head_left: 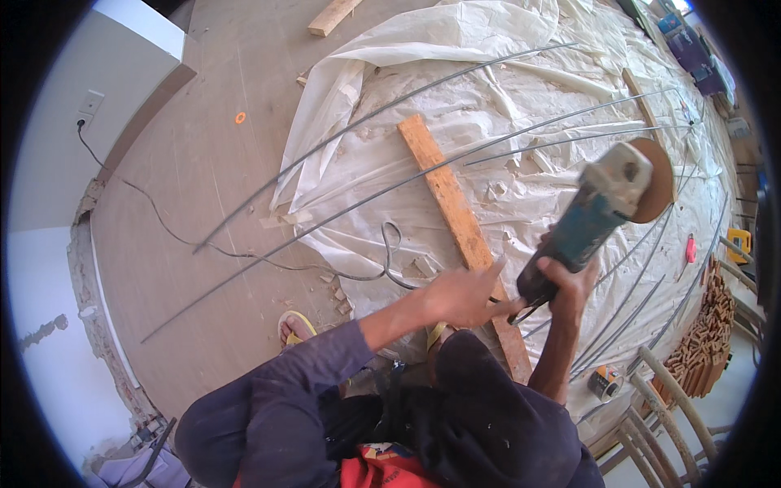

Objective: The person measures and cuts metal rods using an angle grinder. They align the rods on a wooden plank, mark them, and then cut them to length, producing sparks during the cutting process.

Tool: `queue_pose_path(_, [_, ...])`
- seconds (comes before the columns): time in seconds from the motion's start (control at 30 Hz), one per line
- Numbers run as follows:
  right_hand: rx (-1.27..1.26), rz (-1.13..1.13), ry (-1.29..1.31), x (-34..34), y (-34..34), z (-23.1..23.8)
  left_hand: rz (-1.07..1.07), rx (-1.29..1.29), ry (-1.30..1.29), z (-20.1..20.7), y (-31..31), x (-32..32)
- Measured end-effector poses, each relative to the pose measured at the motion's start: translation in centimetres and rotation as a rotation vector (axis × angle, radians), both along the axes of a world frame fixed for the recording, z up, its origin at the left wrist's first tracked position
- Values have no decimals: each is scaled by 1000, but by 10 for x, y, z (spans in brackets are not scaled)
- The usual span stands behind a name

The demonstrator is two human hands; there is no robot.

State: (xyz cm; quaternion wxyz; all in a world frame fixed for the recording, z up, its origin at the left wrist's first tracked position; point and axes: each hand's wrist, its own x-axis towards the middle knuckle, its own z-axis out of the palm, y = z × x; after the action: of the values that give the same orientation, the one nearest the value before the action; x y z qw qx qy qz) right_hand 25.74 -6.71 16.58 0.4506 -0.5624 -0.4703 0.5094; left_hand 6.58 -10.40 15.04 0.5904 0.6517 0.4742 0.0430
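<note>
My right hand [571, 285] is wrapped round the dark rear body of a blue-green angle grinder [587, 213]. The grinder is lifted and tilted, its brown disc [656, 180] at the upper right. Slightly blurred, my left hand [464, 294] is beside the grinder's rear end, thumb raised and a finger stretched toward it; whether it touches I cannot tell. Below both hands a wooden plank [446, 189] lies on the crumpled white plastic sheet [480, 106]. Across that plank runs a long metal rod [366, 200], with another rod [390, 106] farther off.
A power cord [159, 221] runs from a wall socket [91, 102] across the wooden floor toward my hands. More rods [630, 313] lie at the right, near a pile of brown wooden pieces [701, 342] and a wooden chair [667, 415]. An orange ring [240, 118] lies on the floor.
</note>
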Motion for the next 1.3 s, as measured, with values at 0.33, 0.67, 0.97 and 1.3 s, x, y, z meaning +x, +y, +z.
queue_pose_path(0.33, [315, -184, 368, 98, 78, 20, -302, 131, 386, -69, -132, -17])
queue_pose_path(0.67, [290, 424, 802, 41, 48, 12, 162, 264, -565, -18, 5, -2])
queue_pose_path(0.97, [-39, 481, 630, -22, 29, 27, 499, 133, -569, -6, 3, 28])
queue_pose_path(1.3, [-186, -79, -105, -11, -13, -13, 427, 50, -127, -20, -26, 59])
